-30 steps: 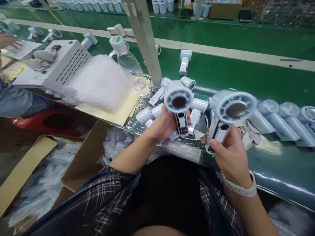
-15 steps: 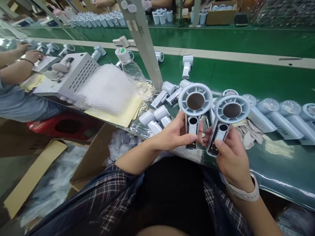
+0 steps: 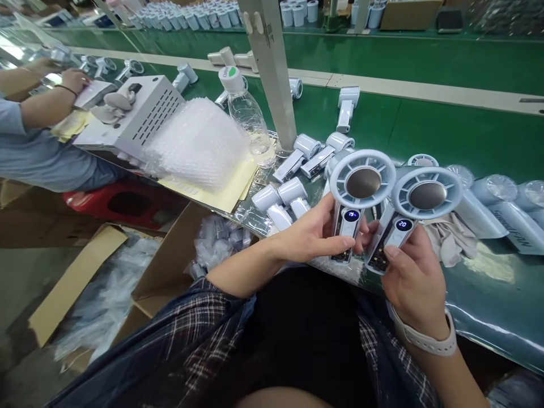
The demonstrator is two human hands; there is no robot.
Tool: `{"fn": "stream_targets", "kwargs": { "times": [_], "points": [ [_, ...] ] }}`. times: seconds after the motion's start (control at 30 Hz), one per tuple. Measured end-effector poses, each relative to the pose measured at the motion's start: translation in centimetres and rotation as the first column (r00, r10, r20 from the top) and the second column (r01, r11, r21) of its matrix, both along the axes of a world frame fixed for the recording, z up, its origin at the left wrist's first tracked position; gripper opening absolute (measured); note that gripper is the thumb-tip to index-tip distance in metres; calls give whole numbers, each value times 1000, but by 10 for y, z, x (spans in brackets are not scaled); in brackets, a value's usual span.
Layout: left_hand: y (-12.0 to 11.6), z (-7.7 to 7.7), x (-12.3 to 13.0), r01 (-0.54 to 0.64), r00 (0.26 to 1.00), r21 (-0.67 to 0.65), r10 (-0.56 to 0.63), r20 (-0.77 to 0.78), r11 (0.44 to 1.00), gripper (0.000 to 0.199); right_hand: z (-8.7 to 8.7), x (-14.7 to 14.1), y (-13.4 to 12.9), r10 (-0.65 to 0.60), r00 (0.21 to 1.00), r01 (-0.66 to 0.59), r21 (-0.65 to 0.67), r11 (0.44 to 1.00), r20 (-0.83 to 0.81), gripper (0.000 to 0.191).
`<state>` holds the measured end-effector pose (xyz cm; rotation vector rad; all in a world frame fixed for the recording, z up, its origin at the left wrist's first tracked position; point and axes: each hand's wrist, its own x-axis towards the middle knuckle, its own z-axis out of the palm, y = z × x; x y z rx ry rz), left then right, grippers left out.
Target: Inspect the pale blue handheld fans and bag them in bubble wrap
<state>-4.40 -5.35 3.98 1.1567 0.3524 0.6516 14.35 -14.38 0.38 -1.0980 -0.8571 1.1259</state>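
My left hand (image 3: 317,235) is closed round the handle of a light-blue handheld fan (image 3: 349,226), thumb on its front. In my right hand (image 3: 414,272) I grip a second handheld fan (image 3: 397,237), thumb low on its handle. Both fans are held side by side above the bench edge, round grilles up. Small round displays on their handles are lit; the right one reads 20, while the left one's digits are hard to read. Behind them a crumpled pale cloth (image 3: 450,235) lies on the bench, and several more fans (image 3: 283,195) rest to the left.
Wrapped fans (image 3: 488,209) line the right side. A metal post (image 3: 272,73), a plastic bottle (image 3: 246,113), bubble wrap (image 3: 199,144) and a vented box (image 3: 144,110) stand left. A co-worker's arms (image 3: 46,102) are at far left. An open carton (image 3: 159,260) stands below the bench.
The displays on both fans have gone from dark to lit. The view has shifted, so the scene sits differently in frame; both hands keep their hold on the fans.
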Motion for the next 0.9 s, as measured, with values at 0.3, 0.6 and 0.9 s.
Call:
{"fn": "stream_targets", "kwargs": {
  "times": [0.3, 0.6, 0.9],
  "points": [
    [4, -18, 4, -100, 994, 38, 101, -37, 994, 55, -5, 1, -1, 24, 999, -24, -16, 1000, -22, 37],
    [13, -30, 4, -130, 991, 27, 131, -21, 991, 62, -2, -6, 3, -32, 997, 30, -32, 999, -69, 34],
    [14, -36, 8, -131, 991, 23, 131, 7, 991, 56, 0, -6, 8, -122, 984, 118, -38, 992, -129, 34]
  ]
}}
